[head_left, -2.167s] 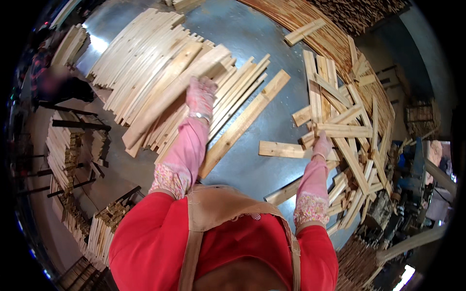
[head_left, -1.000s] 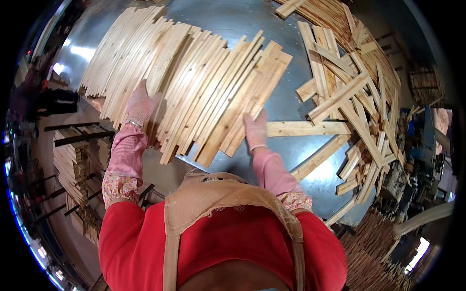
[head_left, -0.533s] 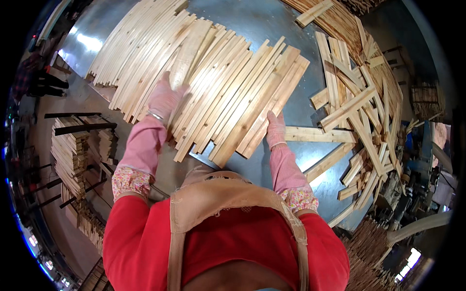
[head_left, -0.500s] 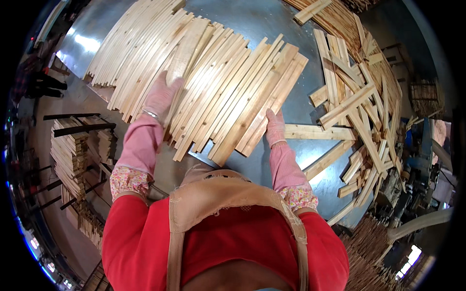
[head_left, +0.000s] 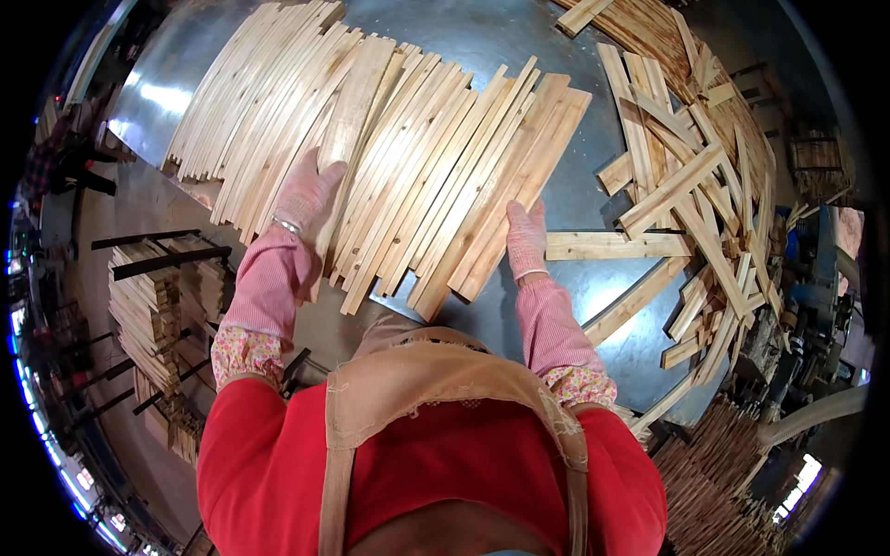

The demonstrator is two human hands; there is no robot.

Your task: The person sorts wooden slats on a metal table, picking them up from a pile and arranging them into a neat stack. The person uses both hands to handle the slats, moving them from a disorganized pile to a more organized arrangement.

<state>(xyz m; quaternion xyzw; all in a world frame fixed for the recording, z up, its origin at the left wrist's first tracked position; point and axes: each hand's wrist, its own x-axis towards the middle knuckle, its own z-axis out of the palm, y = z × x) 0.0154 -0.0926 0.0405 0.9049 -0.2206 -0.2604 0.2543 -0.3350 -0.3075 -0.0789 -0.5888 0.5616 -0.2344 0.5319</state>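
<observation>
A broad row of pale wooden slats [head_left: 422, 167] lies side by side on a grey metal tabletop [head_left: 565, 167], tilted up to the right. My left hand [head_left: 306, 193], in a pinkish glove, grips a wider wooden plank [head_left: 360, 88] lying aslant across the row's middle. Its thumb and fingers are on the wood, though the fingertips are partly hidden. At the row's right end, my right hand [head_left: 527, 239], also gloved, holds the edge of the outermost plank [head_left: 524, 185]. The thumb sits at its edge and the fingers lie beside it.
Right of the row, a jumbled heap of loose boards [head_left: 672, 199] covers the table. One board [head_left: 616, 245] points toward my right hand. Stacked slats [head_left: 144, 310] stand on a black-armed rack at the left. More sticks [head_left: 718, 477] are piled at the lower right.
The whole view has shifted slightly. My left hand has slid a little toward me along the plank. My right hand stays at the row's outer edge.
</observation>
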